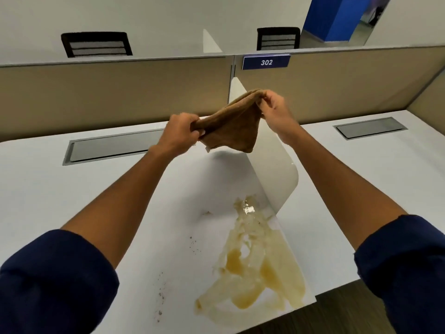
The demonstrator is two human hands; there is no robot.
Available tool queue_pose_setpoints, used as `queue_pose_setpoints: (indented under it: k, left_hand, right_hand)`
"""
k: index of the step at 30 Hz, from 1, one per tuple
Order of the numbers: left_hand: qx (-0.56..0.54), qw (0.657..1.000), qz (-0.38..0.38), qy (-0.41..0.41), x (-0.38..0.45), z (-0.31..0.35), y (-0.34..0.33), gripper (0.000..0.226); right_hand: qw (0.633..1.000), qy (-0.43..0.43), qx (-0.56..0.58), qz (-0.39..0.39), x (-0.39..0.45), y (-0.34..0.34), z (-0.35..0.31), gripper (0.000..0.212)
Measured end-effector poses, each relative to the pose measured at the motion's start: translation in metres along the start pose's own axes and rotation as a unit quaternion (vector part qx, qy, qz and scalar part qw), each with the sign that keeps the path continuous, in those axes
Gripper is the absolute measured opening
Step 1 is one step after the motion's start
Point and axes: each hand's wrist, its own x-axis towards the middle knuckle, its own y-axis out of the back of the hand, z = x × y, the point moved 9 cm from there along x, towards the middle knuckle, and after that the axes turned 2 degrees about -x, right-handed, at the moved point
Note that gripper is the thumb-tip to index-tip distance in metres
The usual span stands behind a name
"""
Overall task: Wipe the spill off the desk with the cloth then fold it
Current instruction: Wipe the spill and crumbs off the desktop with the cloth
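A brown cloth (pixel 232 124) hangs in the air above the white desk (pixel 48 194), stretched between both hands. My left hand (pixel 181 133) grips its lower left corner and my right hand (pixel 273 112) pinches its upper right corner, higher and farther back. A yellowish-brown spill (pixel 255 266) spreads over the desk near the front edge, beside the foot of a white divider panel (pixel 277 169). Small dark specks lie on the desk left of the spill.
A grey cable tray lid (pixel 110 148) is set into the desk at the back left, another (pixel 369 127) on the neighbouring desk at right. A beige partition (pixel 108 95) with a "302" sign (pixel 266 61) stands behind. Two black chair backs show beyond.
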Motion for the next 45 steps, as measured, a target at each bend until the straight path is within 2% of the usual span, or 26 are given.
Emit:
queue_pose_setpoints:
  k: [3, 7, 10, 15, 18, 20, 22, 24, 26, 28, 33, 35, 37, 39, 45]
  left_hand:
    - [-0.012, 0.997, -0.070, 0.021, -0.026, -0.021, -0.051, 0.006]
    - [-0.014, 0.985, -0.164, 0.052, -0.068, -0.048, -0.117, 0.008]
    - [-0.028, 0.970, -0.235, 0.048, -0.098, -0.050, -0.157, 0.012]
    - [-0.048, 0.960, -0.276, 0.026, -0.128, -0.031, -0.188, 0.014]
    - [-0.050, 0.954, -0.294, 0.019, -0.144, -0.020, -0.199, 0.011]
    - [-0.053, 0.954, -0.293, 0.025, -0.151, -0.015, -0.205, 0.010]
    - [-0.051, 0.957, -0.283, 0.030, -0.157, -0.011, -0.208, 0.010]
    - [-0.049, 0.960, -0.275, 0.030, -0.162, -0.007, -0.211, 0.010]
    - [-0.046, 0.963, -0.266, 0.023, -0.168, -0.002, -0.213, 0.010]
    - [-0.044, 0.966, -0.253, 0.014, -0.173, 0.002, -0.216, 0.010]
    - [-0.042, 0.969, -0.242, 0.008, -0.187, 0.003, -0.227, 0.014]
    - [-0.037, 0.970, -0.240, 0.009, -0.193, 0.001, -0.230, 0.022]
    - [-0.027, 0.971, -0.238, 0.012, -0.199, -0.002, -0.232, 0.036]
    - [-0.027, 0.973, -0.230, 0.009, -0.202, -0.001, -0.232, 0.039]
    - [-0.019, 0.974, -0.226, -0.006, -0.210, 0.007, -0.231, 0.040]
  right_hand:
    - [0.990, -0.014, -0.128, -0.054, -0.017, -0.017, 0.039, 0.016]
    - [0.928, -0.055, -0.317, -0.189, -0.059, -0.043, 0.106, 0.021]
    - [0.892, -0.093, -0.358, -0.260, -0.095, -0.056, 0.138, 0.024]
    - [0.863, -0.104, -0.402, -0.287, -0.131, -0.062, 0.155, 0.017]
    - [0.804, -0.125, -0.466, -0.347, -0.148, -0.066, 0.168, 0.022]
    - [0.785, -0.128, -0.489, -0.358, -0.150, -0.068, 0.167, 0.023]
    - [0.805, -0.110, -0.482, -0.329, -0.141, -0.071, 0.158, 0.016]
    - [0.854, -0.089, -0.435, -0.272, -0.126, -0.077, 0.151, 0.013]
    - [0.895, -0.073, -0.382, -0.219, -0.115, -0.088, 0.152, 0.027]
    - [0.911, -0.070, -0.357, -0.196, -0.107, -0.108, 0.162, 0.045]
    - [0.882, -0.084, -0.411, -0.213, -0.100, -0.150, 0.207, 0.083]
    - [0.869, -0.070, -0.444, -0.206, -0.101, -0.160, 0.221, 0.090]
    - [0.877, -0.058, -0.448, -0.164, -0.103, -0.161, 0.226, 0.084]
    - [0.885, -0.047, -0.443, -0.132, -0.104, -0.162, 0.227, 0.074]
    - [0.888, -0.029, -0.443, -0.124, -0.116, -0.162, 0.230, 0.055]
